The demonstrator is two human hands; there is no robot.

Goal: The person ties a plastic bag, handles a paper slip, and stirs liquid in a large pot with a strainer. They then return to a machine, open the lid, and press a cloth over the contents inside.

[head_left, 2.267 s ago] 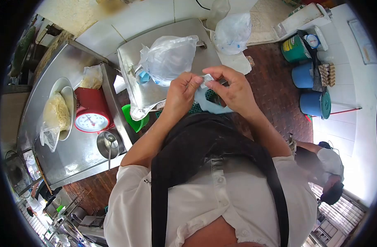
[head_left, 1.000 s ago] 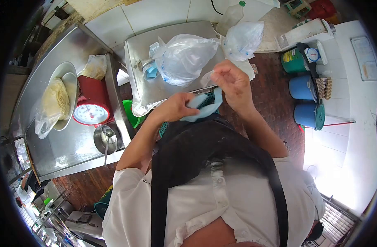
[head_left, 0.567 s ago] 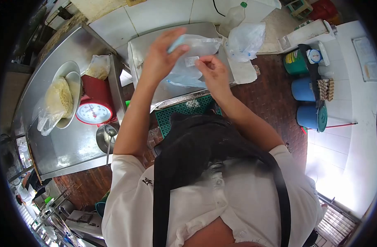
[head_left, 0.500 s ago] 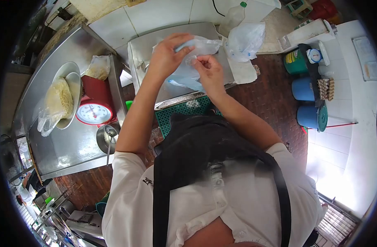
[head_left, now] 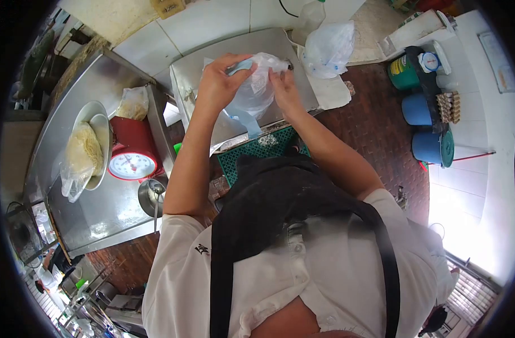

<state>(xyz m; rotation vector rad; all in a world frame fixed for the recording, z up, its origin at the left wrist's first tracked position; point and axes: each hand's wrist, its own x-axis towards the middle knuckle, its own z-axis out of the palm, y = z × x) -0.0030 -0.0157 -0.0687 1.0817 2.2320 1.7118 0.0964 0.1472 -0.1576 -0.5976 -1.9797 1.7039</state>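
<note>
Clear plastic bags lie bunched over the steel counter, with a light-blue plastic strip hanging toward the front edge. My left hand is closed on the bag plastic, a pale-blue fold showing between thumb and fingers. On the other side, my right hand pinches the whitish, crumpled upper part of the plastic; its fingertips are partly hidden. Close to the right hand, a larger clear bag with blue marks rests at the counter's right end.
On the left steel table stand a red dial scale, a bowl holding bagged noodles, another bag, and a metal bowl with a ladle. Blue bins and egg trays are at right. A green mat lies below.
Both hands have shifted slightly left in view as the camera moved. The bag plastic between them is now bunched up whiter, and the light-blue strip hangs lower over the counter's front edge.
</note>
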